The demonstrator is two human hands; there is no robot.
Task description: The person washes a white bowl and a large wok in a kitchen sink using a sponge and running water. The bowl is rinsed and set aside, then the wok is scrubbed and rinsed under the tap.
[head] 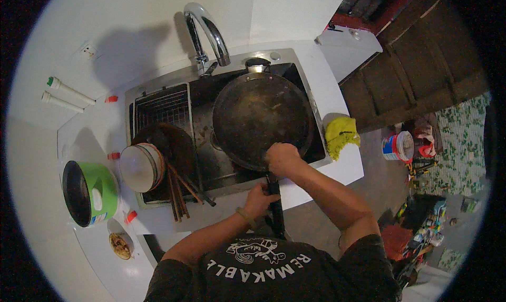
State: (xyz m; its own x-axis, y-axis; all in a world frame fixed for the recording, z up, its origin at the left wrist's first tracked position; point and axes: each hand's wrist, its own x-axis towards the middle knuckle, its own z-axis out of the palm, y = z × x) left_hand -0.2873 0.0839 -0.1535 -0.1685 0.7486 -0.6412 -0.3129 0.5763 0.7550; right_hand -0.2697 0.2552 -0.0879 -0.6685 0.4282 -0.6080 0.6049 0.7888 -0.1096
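Note:
A large dark wok (259, 116) lies over the right part of the sink (304, 76), its small far handle near the back rim. My left hand (259, 201) grips the wok's long black handle. My right hand (282, 159) is curled at the wok's near edge, beside the base of the handle; whether it holds something is hidden by the fingers. Left of the wok, stacked bowls (138, 168) and several wooden chopsticks (180, 191) rest on a dark round pan (174, 140) at the wire basket.
A chrome faucet (209, 33) rises behind the sink. A yellow-green cloth (342, 136) lies on the right counter. On the left counter stand a green pot (93, 193) and a small dish of food (119, 246). A bucket (397, 146) stands at the far right.

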